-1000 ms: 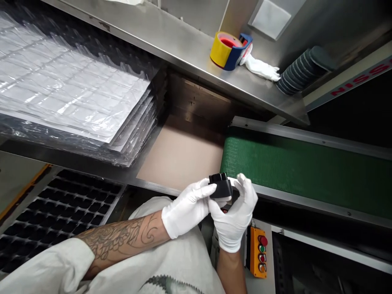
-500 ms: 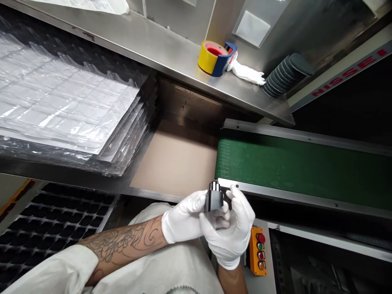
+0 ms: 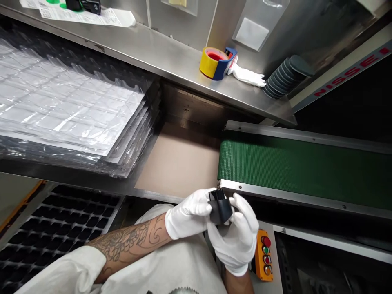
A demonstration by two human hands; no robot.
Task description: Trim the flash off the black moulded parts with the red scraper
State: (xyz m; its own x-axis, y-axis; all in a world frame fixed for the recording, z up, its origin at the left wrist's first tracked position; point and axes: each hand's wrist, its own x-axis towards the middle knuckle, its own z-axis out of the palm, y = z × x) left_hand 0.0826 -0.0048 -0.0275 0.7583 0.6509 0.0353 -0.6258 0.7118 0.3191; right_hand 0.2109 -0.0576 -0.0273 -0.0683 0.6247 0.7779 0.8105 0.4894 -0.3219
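Note:
A small black moulded plastic part [image 3: 221, 210] with a narrower upper end is held in front of my body, near the close end of the green conveyor belt [image 3: 294, 167]. White-gloved, my left hand [image 3: 190, 214] pinches its left side between thumb and fingers. My right hand [image 3: 237, 241], in a matching glove, curls around it from below and from the right, fingertips at its edge. The gloves cover part of its lower side. Beneath it lies the front metal rail of the conveyor.
Stacked clear plastic trays [image 3: 67, 110] with white sheets stand at left, beside a beige board [image 3: 183, 159]. The steel shelf [image 3: 171, 55] bears a tape roll [image 3: 210, 63], a white glove [image 3: 248, 76] and dark discs [image 3: 288, 77]. An orange button box [image 3: 263, 256] is lower right; a black-celled tray [image 3: 61, 224] lower left.
The black part has turned and tilted in my hands, so its wider side shows and the bright highlights on its upper end are gone. Both hands still hold it.

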